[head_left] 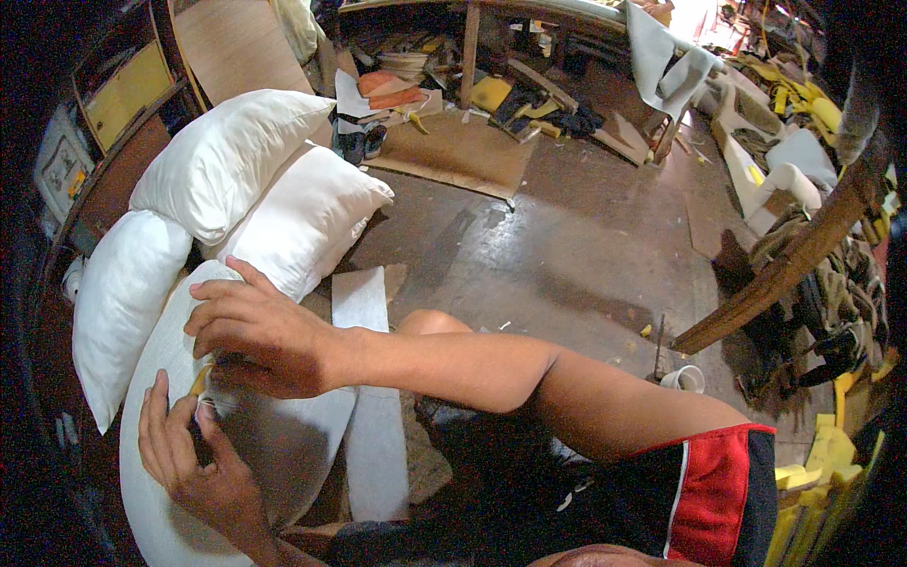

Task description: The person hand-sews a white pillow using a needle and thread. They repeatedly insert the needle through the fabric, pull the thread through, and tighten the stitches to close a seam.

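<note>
A plump white cushion (316, 420) lies across my lap at the lower left. My left hand (194, 458) is at its near side, thumb and fingers closing on the fabric beside a small gap. A strip of yellow (200, 380) shows at that gap, between both hands; I cannot tell if it is filling or a separate piece. Over the cushion's far part, my right hand (269, 331) reaches in from the right, palm down, with spread, slightly bent fingers resting on the cloth. Its thumb is in shadow, and nothing shows held in it.
Three stuffed white pillows (231, 156) are piled beyond the cushion. A white strip (368, 416) lies by my leg. On the floor are a flat cardboard sheet (463, 156) and a white cup (683, 379). A slanting wooden post (775, 269) stands at right, near heaped fabric and yellow foam scraps (831, 463).
</note>
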{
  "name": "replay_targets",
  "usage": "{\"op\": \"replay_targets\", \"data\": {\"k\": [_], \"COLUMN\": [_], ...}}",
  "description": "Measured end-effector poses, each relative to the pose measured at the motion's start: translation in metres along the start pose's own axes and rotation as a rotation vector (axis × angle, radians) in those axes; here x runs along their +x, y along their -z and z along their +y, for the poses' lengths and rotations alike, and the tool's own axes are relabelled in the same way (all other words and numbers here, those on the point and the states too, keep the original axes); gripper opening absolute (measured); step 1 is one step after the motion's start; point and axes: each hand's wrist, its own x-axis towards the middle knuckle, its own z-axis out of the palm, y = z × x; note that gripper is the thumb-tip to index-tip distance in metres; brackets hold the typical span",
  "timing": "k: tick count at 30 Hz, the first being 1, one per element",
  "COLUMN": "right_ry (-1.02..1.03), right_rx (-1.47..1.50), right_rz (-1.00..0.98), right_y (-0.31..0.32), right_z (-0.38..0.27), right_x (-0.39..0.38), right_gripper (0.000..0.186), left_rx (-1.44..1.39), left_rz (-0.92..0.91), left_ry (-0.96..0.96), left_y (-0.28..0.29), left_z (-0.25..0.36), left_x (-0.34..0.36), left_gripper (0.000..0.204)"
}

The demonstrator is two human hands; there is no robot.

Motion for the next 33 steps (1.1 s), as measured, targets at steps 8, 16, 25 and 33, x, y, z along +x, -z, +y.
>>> {"op": "replay_targets", "data": {"k": [8, 16, 25, 33], "right_ry": [-0.011, 0.016, 0.005, 0.008], "right_rx": [0.020, 0.030, 0.028, 0.025], "right_rz": [0.022, 0.030, 0.021, 0.036], "right_y": [-0.0029, -0.0032, -0.0043, -0.0057], "right_z": [0.0006, 0.0034, 0.0038, 0.0099], "right_x": [0.0000, -0.0031, -0.0013, -0.0023], "right_gripper": [0.027, 0.032, 0.031, 0.027], "left_rx": [0.008, -0.001, -0.009, -0.005], "left_rz": [-0.002, -0.005, 0.003, 0.010], "left_ry": [-0.010, 0.009, 0.018, 0.005], "left_y": [-0.0003, -0.0003, -0.0002, -0.0025], "left_z": [-0.0019, -0.0023, -0.0033, -0.0028], "left_x": [0.0004, -0.0003, -0.0006, -0.0011], "left_gripper": [0.015, 0.013, 0.012, 0.014]}}
